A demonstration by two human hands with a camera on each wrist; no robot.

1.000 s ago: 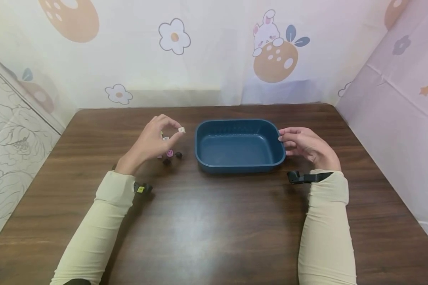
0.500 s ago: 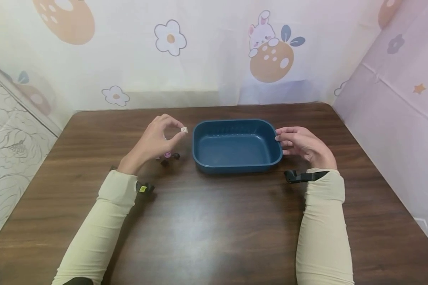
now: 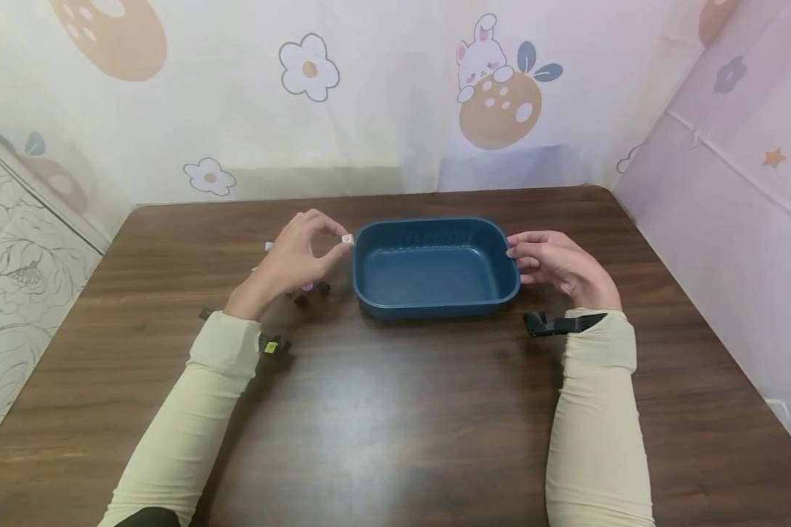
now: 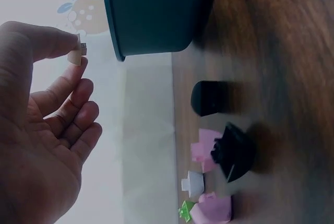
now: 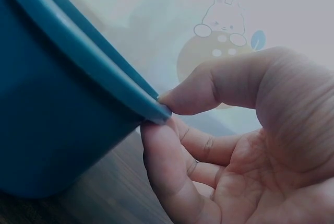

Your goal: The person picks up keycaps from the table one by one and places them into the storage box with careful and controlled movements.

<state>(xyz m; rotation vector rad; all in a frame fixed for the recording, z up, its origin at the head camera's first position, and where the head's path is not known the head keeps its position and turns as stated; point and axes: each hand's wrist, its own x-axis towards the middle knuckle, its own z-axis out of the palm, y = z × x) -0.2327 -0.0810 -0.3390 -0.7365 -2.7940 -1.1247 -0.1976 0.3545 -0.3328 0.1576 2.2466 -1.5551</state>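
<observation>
Between thumb and index finger my left hand (image 3: 291,258) pinches a small cream-white keycap (image 3: 348,239), held just beside the left rim of a blue plastic basin (image 3: 435,304). In the left wrist view the keycap (image 4: 77,51) shows a short stem. My right hand (image 3: 560,267) pinches the basin's right rim between thumb and index finger, clear in the right wrist view. Below and behind my left hand lie several loose keycaps, among them a black keycap (image 4: 209,98), a pink keycap (image 4: 211,209), a white keycap (image 4: 193,184) and a green keycap (image 4: 186,211). My left hand partly hides them in the head view.
The basin stands on a dark wood-grain table (image 3: 395,410). A patterned curtain (image 3: 250,88) hangs behind the table's back edge, with more cloth at both sides. Black camera mounts are strapped at both wrists.
My left hand has moved right with the white keycap, closer to the basin's left rim. The right hand keeps its hold on the basin. The head view has shifted slightly.
</observation>
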